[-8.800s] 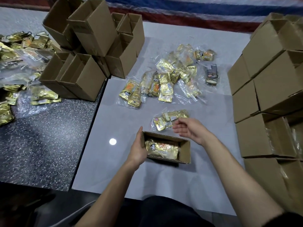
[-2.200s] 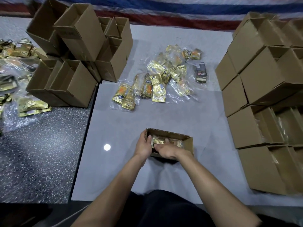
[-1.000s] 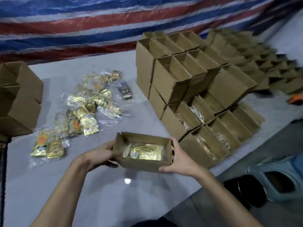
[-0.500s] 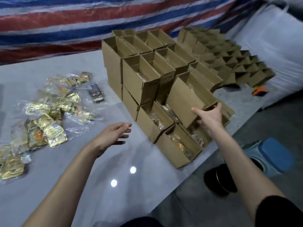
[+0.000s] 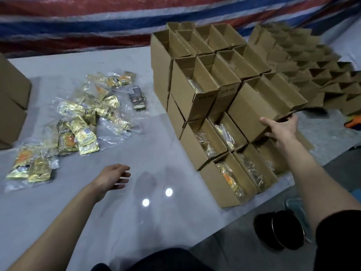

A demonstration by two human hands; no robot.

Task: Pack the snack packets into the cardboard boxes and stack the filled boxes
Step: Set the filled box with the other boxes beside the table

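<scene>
Stack of filled cardboard boxes (image 5: 197, 94) fills the space just beyond and inward of my right hand (image 5: 281, 132), its tiers stepping down toward me with open tops showing bagged packets. The box I am placing (image 5: 252, 108) sits tilted on the lower tier, its long axis running away from my palm. Thumb and fingers are spread and pressed flat against its near end, not curled round it. This hand alone is within reach of it, so I judge the next move to be a push along that axis to seat it. The grey table (image 5: 156, 145) ends close under my wrist on the outer side, leaving little room there. My left hand (image 5: 115, 177) hovers relaxed and empty, well apart, with the loose snack packets (image 5: 84, 122) beyond it.
</scene>
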